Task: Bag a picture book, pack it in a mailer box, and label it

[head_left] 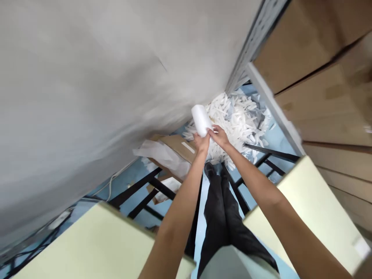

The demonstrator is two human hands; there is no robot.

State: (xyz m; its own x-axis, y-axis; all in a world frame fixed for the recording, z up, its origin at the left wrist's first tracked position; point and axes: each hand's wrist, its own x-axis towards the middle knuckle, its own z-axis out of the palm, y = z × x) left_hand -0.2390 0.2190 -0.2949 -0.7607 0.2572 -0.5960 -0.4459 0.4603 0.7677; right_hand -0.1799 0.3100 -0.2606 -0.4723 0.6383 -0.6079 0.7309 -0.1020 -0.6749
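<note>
Both my arms reach forward and down, away from my body. My left hand (201, 142) grips the near end of a white roll (201, 119) from the left and below. On the other side, my right hand (218, 136) closes its fingers on the same end. The roll looks like wrapped soft packing sheet, though its exact material cannot be made out. It is tilted, with its far end pointing away towards the wall. Beyond and below it, a heap of loose white scraps (240, 118) covers the floor.
A grey-white wall (101, 77) rises ahead. Opened cardboard (177, 146) with a white sheet (167, 159) lies left of the heap. Pale yellow tabletops (87, 244) flank me, with black metal legs (162, 188) below. Stacked cardboard boxes (325, 104) fill a metal rack (279, 112) at right.
</note>
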